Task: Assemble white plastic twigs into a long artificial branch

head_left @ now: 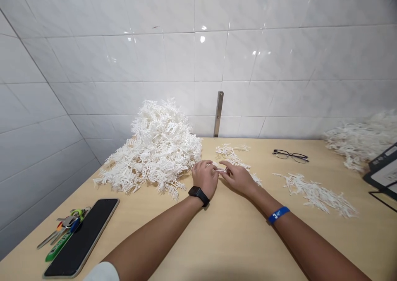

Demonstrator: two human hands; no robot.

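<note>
Both my hands meet at the middle of the wooden table (229, 235). My left hand (204, 176), with a black watch on its wrist, is curled closed on one end of a small white plastic piece (221, 170). My right hand (238, 177), a blue band on its wrist, pinches the other end of the same piece. Just left of my hands rises a big heap of white branched plastic pieces (155, 148). A few more white pieces (232, 154) lie right behind my fingers.
A black phone (82, 235) and a bunch of keys (63, 231) lie at the near left. Black glasses (290, 155) rest at the back right. A flat spread of white pieces (316, 194) lies right, another heap (359, 142) and a dark box (383, 169) far right. A tiled wall stands behind.
</note>
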